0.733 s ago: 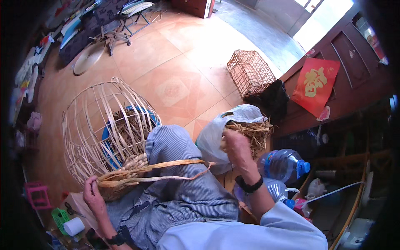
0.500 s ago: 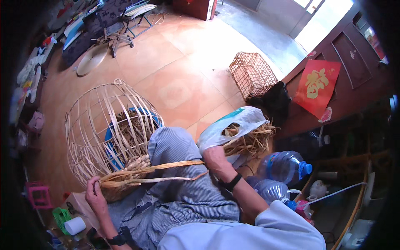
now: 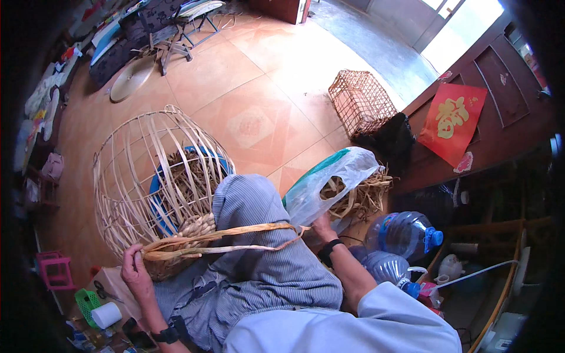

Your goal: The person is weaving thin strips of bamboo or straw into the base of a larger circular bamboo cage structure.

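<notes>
A partly woven basket [image 3: 198, 228] with tall bare ribs rests against my legs on the left. My left hand [image 3: 136, 269] pinches long dried plant strands [image 3: 247, 230] at the basket's near edge. The strands stretch right across my striped trouser leg, their far ends loose beside my right wrist. My right hand [image 3: 322, 227] reaches in at the lower edge of a white and green plastic bag [image 3: 312, 191], and its fingers are hidden there. Dried stalks [image 3: 366, 197] spill out of the bag's right side.
Behind the ribs stands a blue basin [image 3: 154, 194] of dried stalks. Two large clear plastic bottles [image 3: 397, 235] lie at right. Farther off are a wicker crate [image 3: 360, 100] and a red paper sign [image 3: 452, 123]. A pink stool [image 3: 56, 269] and white cup [image 3: 106, 316] are at left.
My right hand has moved right and down to the bag's edge, leaving the strands' far ends loose. The bag has shifted and opened wider. My left hand stays on the strands.
</notes>
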Action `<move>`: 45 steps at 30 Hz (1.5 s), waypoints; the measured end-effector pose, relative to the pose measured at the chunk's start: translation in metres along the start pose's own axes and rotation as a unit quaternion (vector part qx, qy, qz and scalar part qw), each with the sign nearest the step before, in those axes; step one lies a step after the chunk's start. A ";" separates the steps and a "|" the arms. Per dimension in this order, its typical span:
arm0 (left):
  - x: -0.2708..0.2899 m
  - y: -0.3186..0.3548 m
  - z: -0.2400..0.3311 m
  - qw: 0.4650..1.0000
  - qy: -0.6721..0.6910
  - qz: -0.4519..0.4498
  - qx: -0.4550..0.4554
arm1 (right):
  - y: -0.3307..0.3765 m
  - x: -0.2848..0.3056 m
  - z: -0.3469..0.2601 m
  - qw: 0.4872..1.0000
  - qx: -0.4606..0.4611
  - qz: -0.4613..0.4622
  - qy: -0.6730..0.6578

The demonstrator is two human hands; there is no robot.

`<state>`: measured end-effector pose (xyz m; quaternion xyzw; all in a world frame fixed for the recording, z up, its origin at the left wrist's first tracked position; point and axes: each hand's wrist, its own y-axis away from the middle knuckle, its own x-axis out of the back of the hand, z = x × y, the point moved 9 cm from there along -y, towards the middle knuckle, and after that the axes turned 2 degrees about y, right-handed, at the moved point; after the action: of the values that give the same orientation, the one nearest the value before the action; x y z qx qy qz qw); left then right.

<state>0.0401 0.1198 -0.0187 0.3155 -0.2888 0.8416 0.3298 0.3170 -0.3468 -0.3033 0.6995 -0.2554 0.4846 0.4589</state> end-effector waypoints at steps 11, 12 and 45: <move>-0.003 -0.003 0.008 1.000 -0.009 -0.012 0.023 | 0.019 -0.076 -0.021 0.993 0.043 -0.111 -0.021; -0.002 -0.002 0.008 1.000 -0.007 -0.007 0.022 | 0.019 -0.077 -0.019 0.992 0.040 -0.114 -0.022; -0.002 -0.001 0.013 1.000 -0.021 0.011 0.017 | 0.014 -0.118 -0.027 0.983 0.051 -0.173 -0.021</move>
<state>0.0469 0.1105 -0.0114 0.3359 -0.2845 0.8430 0.3092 0.2469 -0.3391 -0.4028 0.7654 -0.1153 0.3958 0.4942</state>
